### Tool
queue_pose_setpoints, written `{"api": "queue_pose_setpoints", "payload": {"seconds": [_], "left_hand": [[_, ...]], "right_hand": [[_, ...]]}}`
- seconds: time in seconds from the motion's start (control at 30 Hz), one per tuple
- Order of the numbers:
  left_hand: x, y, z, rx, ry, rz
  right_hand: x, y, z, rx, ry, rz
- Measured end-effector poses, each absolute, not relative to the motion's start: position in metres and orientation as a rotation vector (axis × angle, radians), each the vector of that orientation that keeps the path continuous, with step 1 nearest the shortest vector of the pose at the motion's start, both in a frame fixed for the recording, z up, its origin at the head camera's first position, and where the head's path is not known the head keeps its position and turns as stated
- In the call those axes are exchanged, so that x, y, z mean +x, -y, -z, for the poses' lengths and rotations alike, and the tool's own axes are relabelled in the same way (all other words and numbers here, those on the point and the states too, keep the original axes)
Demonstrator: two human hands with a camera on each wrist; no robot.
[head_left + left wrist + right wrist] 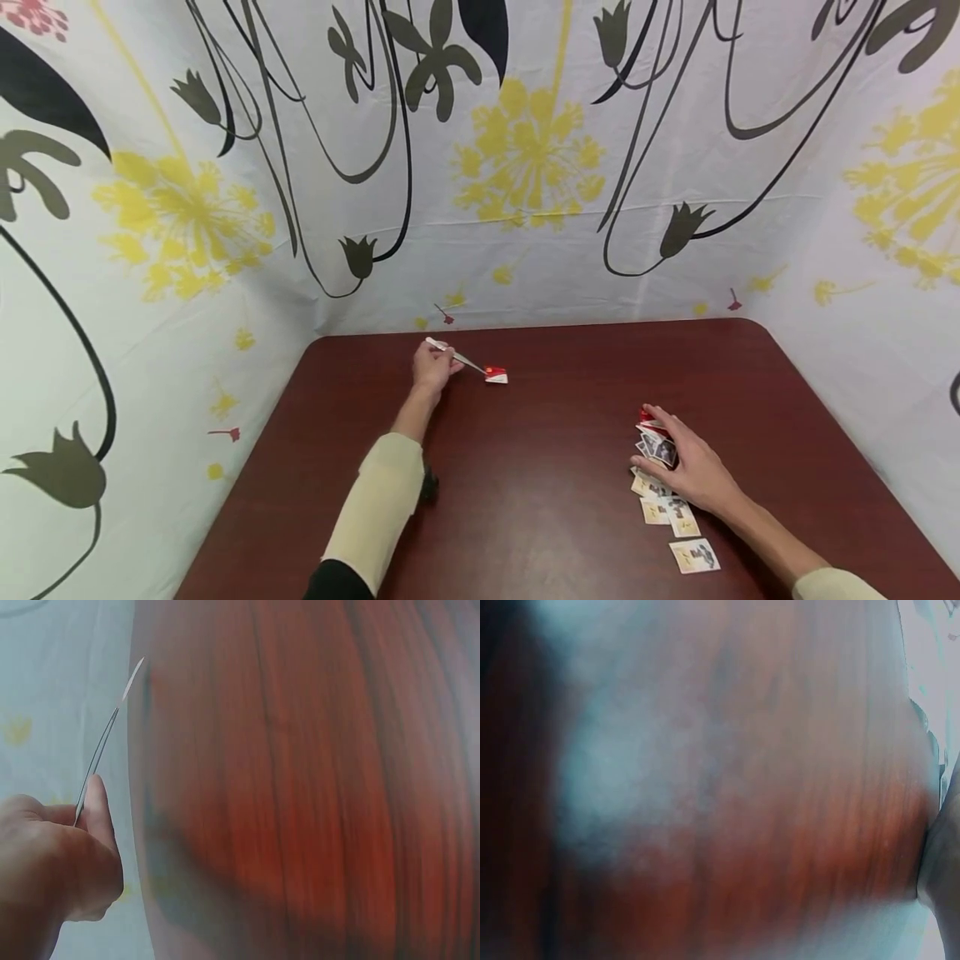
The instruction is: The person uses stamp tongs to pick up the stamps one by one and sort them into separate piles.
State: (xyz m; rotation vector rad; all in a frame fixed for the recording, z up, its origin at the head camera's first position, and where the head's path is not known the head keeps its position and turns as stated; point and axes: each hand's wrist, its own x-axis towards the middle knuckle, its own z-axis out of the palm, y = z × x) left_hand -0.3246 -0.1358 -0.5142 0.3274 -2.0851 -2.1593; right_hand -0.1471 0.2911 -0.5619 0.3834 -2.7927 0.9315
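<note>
Toward the far left of the table, my left hand (432, 367) pinches a pair of metal tweezers (467, 360). A small red and white card (496, 376) is at the tweezers' tips. In the left wrist view the tweezers (97, 757) point up from the left hand (64, 855), and the card (133, 679) shows nearly edge-on. On the right side, my right hand (693, 467) reaches over an overlapping row of small picture cards (660, 448), thumb and fingers spread apart. Part of that row is hidden under the hand.
Below the row, nearer to me, lies a separate cream card (694, 556). The dark red-brown table (540, 467) has rounded far corners. A white cloth (450, 183) with flower prints hangs behind it and along both sides.
</note>
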Motion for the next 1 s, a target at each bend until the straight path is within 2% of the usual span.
{"api": "queue_pose_setpoints", "payload": {"seconds": [0.4,1.0], "left_hand": [[-0.321,0.222,0.507,0.419,2.278,1.924],[-0.32,0.275,0.492,0.394,2.579,1.29]], "right_hand": [[-0.146,-0.292,0.561,0.365,2.817,-0.938],[-0.147,-0.29,0.559,0.381,2.802,-0.933]]}}
